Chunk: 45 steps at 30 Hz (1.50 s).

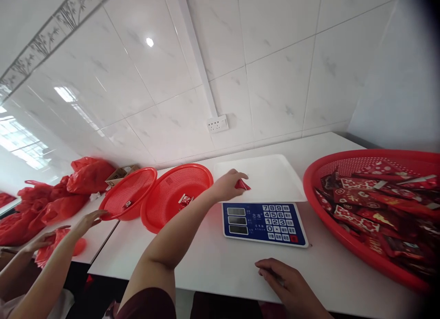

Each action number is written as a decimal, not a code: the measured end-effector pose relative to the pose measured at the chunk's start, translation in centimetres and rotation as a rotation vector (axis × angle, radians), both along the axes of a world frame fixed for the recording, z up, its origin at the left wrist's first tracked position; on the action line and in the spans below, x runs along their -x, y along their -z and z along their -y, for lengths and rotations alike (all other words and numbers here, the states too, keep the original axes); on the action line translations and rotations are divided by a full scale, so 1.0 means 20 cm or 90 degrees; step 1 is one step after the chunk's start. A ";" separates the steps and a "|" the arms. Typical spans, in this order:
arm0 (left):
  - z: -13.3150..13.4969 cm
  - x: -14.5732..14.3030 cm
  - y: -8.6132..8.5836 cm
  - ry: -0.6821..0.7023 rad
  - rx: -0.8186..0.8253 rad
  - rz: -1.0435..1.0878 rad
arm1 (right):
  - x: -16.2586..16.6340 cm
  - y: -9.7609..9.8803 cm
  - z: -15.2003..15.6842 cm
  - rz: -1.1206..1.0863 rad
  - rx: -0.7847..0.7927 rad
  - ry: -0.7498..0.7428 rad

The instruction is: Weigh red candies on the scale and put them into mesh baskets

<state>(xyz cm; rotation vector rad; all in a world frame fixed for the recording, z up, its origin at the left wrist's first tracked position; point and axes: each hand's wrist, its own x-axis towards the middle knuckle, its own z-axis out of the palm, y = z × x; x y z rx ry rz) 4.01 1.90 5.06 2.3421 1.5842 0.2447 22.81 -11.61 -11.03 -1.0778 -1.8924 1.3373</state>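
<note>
My left hand [229, 185] reaches over the white tray [270, 172] of a weighing scale. Its fingers pinch a small red packet [242, 185] just above the tray's left part. In front of the tray sits the scale's blue keypad panel [264, 225], with three displays. My right hand [287, 282] is low over the table, nearer to me than the panel. Its fingers are curled together with the thumb; what they hold, if anything, I cannot make out. To the right stands a big red basket [312, 190] full of red snack packets [360, 209].
Left of the scale, a red basket [154, 213] holds a few small packets. Beside it, a co-worker's hand [90, 218] touches another red basket [147, 177]; their other hand [43, 241] is at a red bag [57, 245]. Filled red bags [91, 177] lie farther left.
</note>
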 end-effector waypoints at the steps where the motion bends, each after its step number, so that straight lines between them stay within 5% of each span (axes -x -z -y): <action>1: 0.02 0.05 -0.02 -0.038 -0.035 0.021 | 0.00 0.00 0.00 -0.002 -0.005 -0.004; 5: 0.17 0.30 -0.07 -0.223 -0.155 0.037 | -0.01 0.00 -0.01 -0.008 -0.028 -0.021; 8: 0.36 0.50 -0.03 -0.319 -0.132 0.011 | -0.01 0.00 -0.01 -0.003 -0.032 -0.031; 12: 0.64 0.64 0.11 -0.294 0.007 -0.018 | -0.01 0.01 -0.01 0.007 -0.031 -0.047; 16: 0.79 0.63 0.22 -0.348 -0.010 -0.194 | -0.01 0.03 -0.02 0.017 -0.035 -0.039; 28: 0.47 0.90 0.24 -0.486 -0.113 -0.306 | 0.00 0.04 -0.01 0.049 -0.035 -0.003; 32: 0.39 0.86 0.30 -0.525 -0.235 -0.259 | 0.01 0.00 -0.02 0.055 -0.035 -0.026; 38: 0.31 0.55 0.44 -0.333 -0.433 0.031 | 0.01 -0.10 0.00 0.072 -0.024 -0.030; 41: 0.27 0.42 0.48 -0.281 -0.400 0.212 | -0.10 -0.21 -0.02 0.123 -0.088 0.016; 45: 0.22 0.34 0.53 -0.305 -0.289 0.570 | -0.39 -0.40 -0.14 0.255 -0.214 0.217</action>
